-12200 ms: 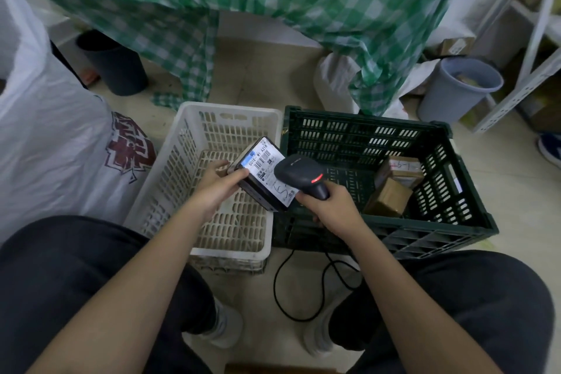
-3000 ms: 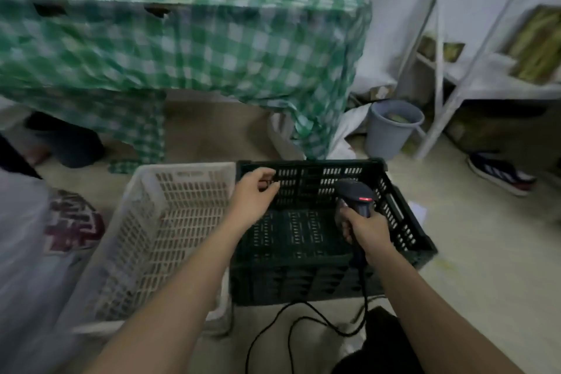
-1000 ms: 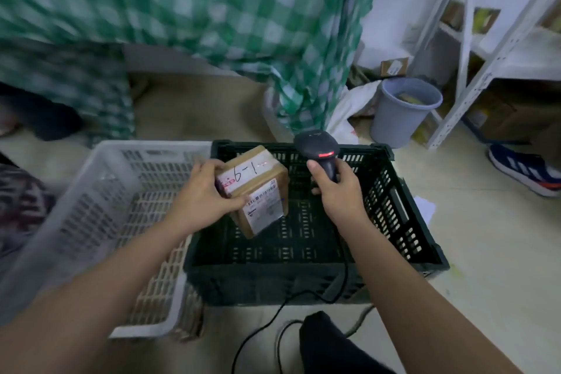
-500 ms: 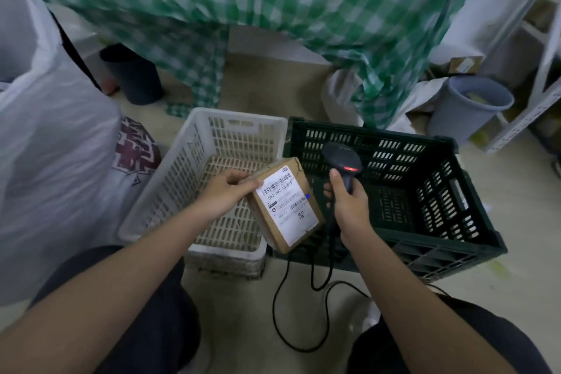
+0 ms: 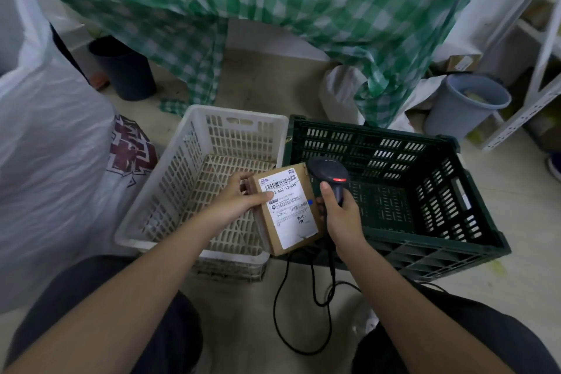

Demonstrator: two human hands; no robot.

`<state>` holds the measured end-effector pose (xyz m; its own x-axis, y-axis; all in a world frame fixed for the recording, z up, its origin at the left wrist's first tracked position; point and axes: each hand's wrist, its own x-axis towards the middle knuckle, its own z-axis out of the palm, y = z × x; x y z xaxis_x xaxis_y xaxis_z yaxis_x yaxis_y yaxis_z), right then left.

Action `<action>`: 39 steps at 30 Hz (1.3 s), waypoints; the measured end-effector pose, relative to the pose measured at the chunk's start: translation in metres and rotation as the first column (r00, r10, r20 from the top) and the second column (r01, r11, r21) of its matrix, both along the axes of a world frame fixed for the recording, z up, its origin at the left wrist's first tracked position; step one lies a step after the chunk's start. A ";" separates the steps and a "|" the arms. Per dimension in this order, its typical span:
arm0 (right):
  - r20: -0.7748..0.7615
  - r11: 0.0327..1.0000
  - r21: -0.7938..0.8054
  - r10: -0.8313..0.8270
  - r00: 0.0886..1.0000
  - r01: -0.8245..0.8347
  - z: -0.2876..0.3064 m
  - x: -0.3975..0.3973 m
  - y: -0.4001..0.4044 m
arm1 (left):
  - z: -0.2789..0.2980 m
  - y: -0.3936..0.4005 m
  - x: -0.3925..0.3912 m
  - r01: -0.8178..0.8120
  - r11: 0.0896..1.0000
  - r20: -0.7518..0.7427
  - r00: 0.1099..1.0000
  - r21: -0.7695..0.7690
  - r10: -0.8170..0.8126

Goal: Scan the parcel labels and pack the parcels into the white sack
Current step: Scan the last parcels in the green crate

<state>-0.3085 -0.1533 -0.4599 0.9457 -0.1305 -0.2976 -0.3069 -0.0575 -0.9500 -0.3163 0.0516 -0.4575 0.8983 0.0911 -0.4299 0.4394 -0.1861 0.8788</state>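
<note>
A: Left hand gripping a small brown cardboard parcel, thumb across the white printed label, label face up.

B: Right hand wrapped round the handle of a black plastic scanner, red light lit, head just beside the parcel's top edge.

A: Below: slatted white plastic crate, dark green lattice crate alongside.

B: Far left: crinkled white sack. Beyond: green checked cloth, grey round bucket.

Illumination was dim, soft and diffuse, with faint shadows. Wide-angle distortion bent the frame edges. The checked tablecloth was motion-blurred; the parcel label remained legible.
</note>
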 end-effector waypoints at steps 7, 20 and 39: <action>-0.044 0.997 0.043 0.058 0.997 -0.056 0.007 0.004 -0.003 | -0.001 0.003 -0.005 -0.051 0.993 0.034 0.998 -0.106 0.055; 0.006 0.985 -0.066 0.160 0.987 -0.159 0.035 -0.045 -0.032 | 0.003 0.005 -0.021 -0.111 0.992 0.150 0.982 -0.057 0.119; 0.090 0.890 -0.286 0.394 0.915 -0.356 0.042 -0.101 -0.020 | 0.004 0.015 -0.032 -0.042 0.999 0.104 0.994 0.007 0.042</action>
